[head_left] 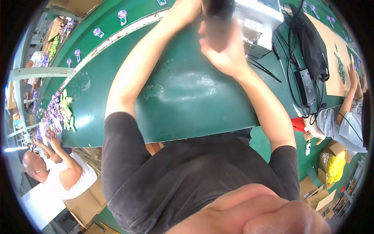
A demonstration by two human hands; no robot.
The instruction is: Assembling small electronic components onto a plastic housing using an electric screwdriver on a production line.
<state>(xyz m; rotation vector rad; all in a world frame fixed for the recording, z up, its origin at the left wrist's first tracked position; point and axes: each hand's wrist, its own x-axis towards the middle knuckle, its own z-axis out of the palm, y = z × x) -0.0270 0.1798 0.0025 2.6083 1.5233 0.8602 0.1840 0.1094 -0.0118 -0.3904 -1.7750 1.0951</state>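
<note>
Just left of the white boxy unit (263, 13), the blurred dark cylinder (219, 17) seems clasped by the half-curled right hand (229, 58) and is best held steady, while, farther left, the left hand (188, 9)'s opening and hold cannot be told.

from here i see a dark green tabletop (187, 101) flecked with whitish smudges (154, 91). on the far side, the blurred object (219, 19) in the right hand (231, 58) looks black fading to brown, beside a white and silvery machine (259, 15). farther right i make out a black mesh bag (307, 43) and a tan sheet (333, 78). at left, a pile (50, 117) mixes purple and white next to lime-green pieces (67, 111). nearest, the shirt (210, 167) is plain charcoal.
</note>
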